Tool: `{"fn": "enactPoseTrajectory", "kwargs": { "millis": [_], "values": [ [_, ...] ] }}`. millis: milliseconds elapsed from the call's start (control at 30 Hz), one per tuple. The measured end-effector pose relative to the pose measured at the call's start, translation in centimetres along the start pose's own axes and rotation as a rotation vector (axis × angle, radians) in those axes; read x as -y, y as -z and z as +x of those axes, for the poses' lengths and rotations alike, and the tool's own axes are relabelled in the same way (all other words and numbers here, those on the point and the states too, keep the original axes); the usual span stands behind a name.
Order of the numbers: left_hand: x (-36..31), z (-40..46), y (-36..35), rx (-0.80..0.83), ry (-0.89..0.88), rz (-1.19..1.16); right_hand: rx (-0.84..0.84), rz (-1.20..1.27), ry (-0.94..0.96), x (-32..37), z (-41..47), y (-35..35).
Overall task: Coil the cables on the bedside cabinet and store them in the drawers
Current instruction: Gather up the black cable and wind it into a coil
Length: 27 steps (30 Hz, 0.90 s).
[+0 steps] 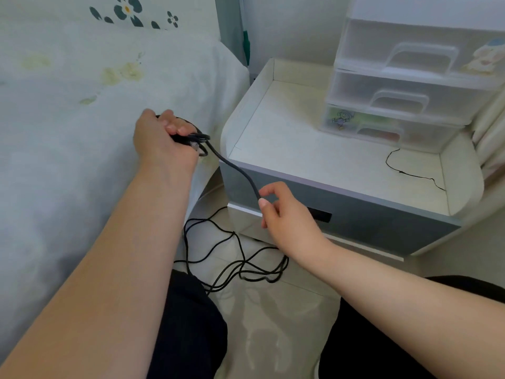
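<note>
My left hand [164, 138] grips a small coil of a black cable [235, 168] with its clear plug end, held over the bed's edge. From that coil the cable runs down right to my right hand [284, 212], which pinches it between thumb and fingers in front of the bedside cabinet [355, 214]. The rest of this cable lies in loose loops on the floor [246, 269] between my knees. A thin black wire [404, 170] lies on the cabinet top. A clear plastic drawer unit [410, 86] with three shut drawers stands at the cabinet's back right.
A bed with a pale floral cover [95, 119] fills the left side. The cabinet's grey front drawer [382, 222] is shut. My dark-clothed knees [191, 324] frame the tiled floor below.
</note>
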<state>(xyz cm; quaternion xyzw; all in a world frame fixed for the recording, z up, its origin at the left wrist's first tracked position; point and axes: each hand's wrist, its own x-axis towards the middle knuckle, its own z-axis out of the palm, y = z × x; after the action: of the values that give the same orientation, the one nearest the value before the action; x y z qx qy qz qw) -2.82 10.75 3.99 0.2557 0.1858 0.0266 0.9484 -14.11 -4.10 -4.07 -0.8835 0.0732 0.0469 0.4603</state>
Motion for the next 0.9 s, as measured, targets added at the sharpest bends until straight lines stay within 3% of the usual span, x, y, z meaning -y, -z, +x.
{"fn": "enactPoseTrajectory", "kwargs": {
  "millis": [100, 267, 367, 567, 667, 800, 900],
  "values": [
    [1.0, 0.0, -0.2, 0.067, -0.024, 0.210, -0.059, -0.450, 0.202, 0.2, 0.0, 1.0],
    [2.7, -0.4, -0.2, 0.341, -0.076, 0.808, -0.009, -0.681, 0.374, 1.6, 0.0, 2.9],
    [3.4, -1.1, -0.1, 0.408, -0.072, 1.030, 0.013, -0.719, 0.495, 2.5, -0.4, 3.6],
    [4.0, -1.6, 0.5, 0.551, -0.025, 1.306, -0.109, -0.729, 0.684, 3.9, 0.6, 5.9],
    [4.3, -2.1, 0.6, 0.598, -0.035, 1.360, -0.056, -0.671, 0.660, 4.1, 1.2, 6.8],
    [5.1, -3.1, 1.0, 0.729, 0.129, 1.433, 0.052, -0.605, 0.636, 4.9, 1.8, 7.6],
    [4.8, -3.1, 0.9, 0.720, 0.240, 1.420, 0.041, -0.544, 0.581, 5.1, 2.2, 8.2]
  ]
}}
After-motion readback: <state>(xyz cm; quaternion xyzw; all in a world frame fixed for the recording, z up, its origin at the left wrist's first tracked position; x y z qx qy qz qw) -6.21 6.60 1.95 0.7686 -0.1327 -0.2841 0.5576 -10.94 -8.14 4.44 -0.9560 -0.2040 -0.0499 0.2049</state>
